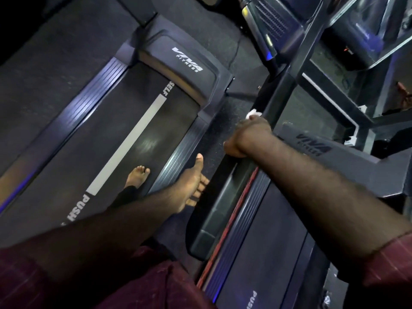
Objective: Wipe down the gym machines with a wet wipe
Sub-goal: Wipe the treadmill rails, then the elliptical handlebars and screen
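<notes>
We see the left treadmill (142,130) filling the upper left and centre of the frame, its dark belt crossed by a pale stripe and its motor cover (187,61) printed with "VIVA FITNESS". The right treadmill (267,253) takes up the lower right, edged with a red line along its deck. A strip of dark speckled floor (223,121) runs between the two machines.

A black handrail (216,197) of the right treadmill slants from the lower centre up toward the upper right. Our right hand (247,137), in the middle of the frame, is wrapped around this rail with the fingers curled over it. The wet wipe (254,113) shows as a small white wad at the upper end of that fist, pressed against the rail.

Our left hand (191,184) hangs just left of the rail, fingers straight and thumb raised, holding nothing. A bare foot (138,175) stands on the left belt.
</notes>
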Demonstrator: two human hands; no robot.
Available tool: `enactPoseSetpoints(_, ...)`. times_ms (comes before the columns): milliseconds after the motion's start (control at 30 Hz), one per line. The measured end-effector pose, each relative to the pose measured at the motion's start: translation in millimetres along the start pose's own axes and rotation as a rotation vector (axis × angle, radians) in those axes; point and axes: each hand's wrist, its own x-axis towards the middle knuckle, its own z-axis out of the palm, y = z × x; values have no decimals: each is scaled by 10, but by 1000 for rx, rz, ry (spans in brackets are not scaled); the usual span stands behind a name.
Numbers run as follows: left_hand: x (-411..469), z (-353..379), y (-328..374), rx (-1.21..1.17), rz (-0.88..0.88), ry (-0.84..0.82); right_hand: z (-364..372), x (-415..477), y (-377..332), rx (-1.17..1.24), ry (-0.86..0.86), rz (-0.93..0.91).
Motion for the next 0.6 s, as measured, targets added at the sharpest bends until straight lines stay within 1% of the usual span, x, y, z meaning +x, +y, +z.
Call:
enactPoseSetpoints(100,-55,-25,-263,3,21,66,204,-317,-370,38,-47,-200)
enactPoseSetpoints(167,-73,-23,-401,3,66,117,320,-463,-441,66,-46,-282)
enactPoseSetpoints(267,-129,-19,-520,2,77,125,267,-520,-353,123,-33,-267)
enactPoseSetpoints(367,-188,-42,-557,-12,77,98,125,-598,-432,49,-12,-138)
enactPoseSetpoints(400,-205,-55,-556,-21,83,95,108,-633,-534,33,-11,-136)
enactPoseSetpoints(533,-224,-170,-543,-91,128,197,257,-1043,-1037,-3,-37,-281)
enactPoseSetpoints(600,-265,-240,-525,-114,147,198,371,-1126,-1140,9,-69,-340)
